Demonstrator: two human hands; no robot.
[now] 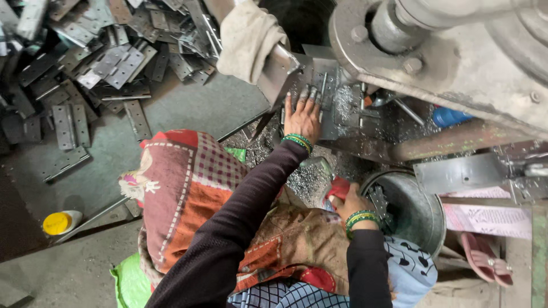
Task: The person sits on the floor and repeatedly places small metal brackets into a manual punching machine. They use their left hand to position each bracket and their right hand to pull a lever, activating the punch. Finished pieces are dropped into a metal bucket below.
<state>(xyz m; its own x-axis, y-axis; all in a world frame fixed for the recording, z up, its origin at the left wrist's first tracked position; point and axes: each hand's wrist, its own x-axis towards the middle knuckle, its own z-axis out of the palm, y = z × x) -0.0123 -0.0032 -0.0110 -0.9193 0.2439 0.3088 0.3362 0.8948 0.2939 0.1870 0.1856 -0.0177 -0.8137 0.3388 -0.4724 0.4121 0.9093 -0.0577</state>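
The left hand (302, 117) lies palm-down on the grey metal bed of the press (342, 122), fingers extended and held close together, pointing away from the person toward the back of the machine. The fingertips press on a flat steel hinge plate (321, 91) that sits at the near-left part of the bed, directly below the heavy cast head of the machine (456, 57). The plate's long axis runs away from the person, roughly parallel to the fingers. The hand grips nothing; it holds the plate flat by contact only. The left arm, in a dark sleeve, reaches forward nearly straight, with green bangles (298, 142) at the wrist.

The right hand (349, 204) is drawn back close to the body, at the left rim of a round metal bucket (419, 214). Its fingers are curled around a small hinge piece (378, 201) held over the bucket rim; the piece's exact orientation cannot be told, as the fingers cover part of it. The right elbow is bent sharply, wrist also banded in green.

Metal swarf (308, 177) lies thick on the floor between the bed and the person's lap. A cloth-wrapped lever (248, 37) angles down to the left edge of the bed. A large heap of finished hinges (97, 57) covers the floor at the far left. A yellow-capped bottle (60, 222) lies on the floor near the left. A pink sandal (485, 256) rests at the lower right, beside the bucket.
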